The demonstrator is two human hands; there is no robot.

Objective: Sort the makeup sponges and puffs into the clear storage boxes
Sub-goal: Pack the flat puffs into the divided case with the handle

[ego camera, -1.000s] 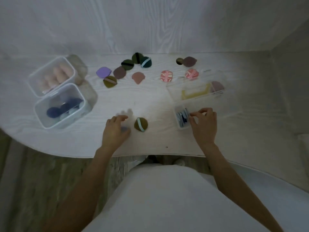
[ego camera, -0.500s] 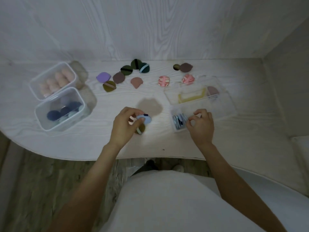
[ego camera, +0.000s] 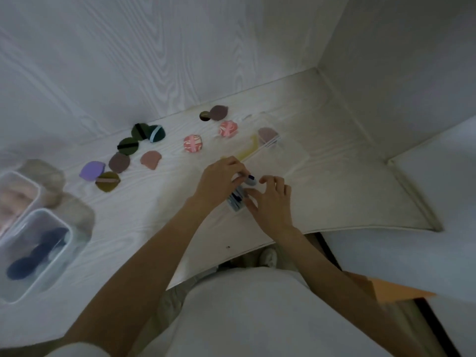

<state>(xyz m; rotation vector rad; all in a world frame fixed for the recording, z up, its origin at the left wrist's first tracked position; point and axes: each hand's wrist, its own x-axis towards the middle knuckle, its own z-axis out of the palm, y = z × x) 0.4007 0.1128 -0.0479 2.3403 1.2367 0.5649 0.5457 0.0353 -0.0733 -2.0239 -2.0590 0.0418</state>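
My left hand (ego camera: 221, 177) pinches a light blue puff with a dark strap (ego camera: 250, 180) just above a small clear box (ego camera: 235, 203) that holds several blue puffs on edge. My right hand (ego camera: 270, 202) grips that box from the right, thumb against its side. Several loose puffs lie along the back of the white table: purple (ego camera: 92, 170), olive with a pink strap (ego camera: 107, 181), brown (ego camera: 119, 162), dark green (ego camera: 128, 146), and two pink patterned ones (ego camera: 193, 143). The olive puff that lay near my left hand is not visible.
Behind my hands is a larger clear box (ego camera: 288, 161) with a yellow handle and a mauve puff (ego camera: 268, 135). At the left, two clear boxes hold pink sponges (ego camera: 15, 199) and blue sponges (ego camera: 33, 253). The table's front edge (ego camera: 257, 247) is close; walls close the back and right.
My left hand picked up the light blue puff from the table and carried it right, over the small box. My right hand stayed at the box. The camera swung left.
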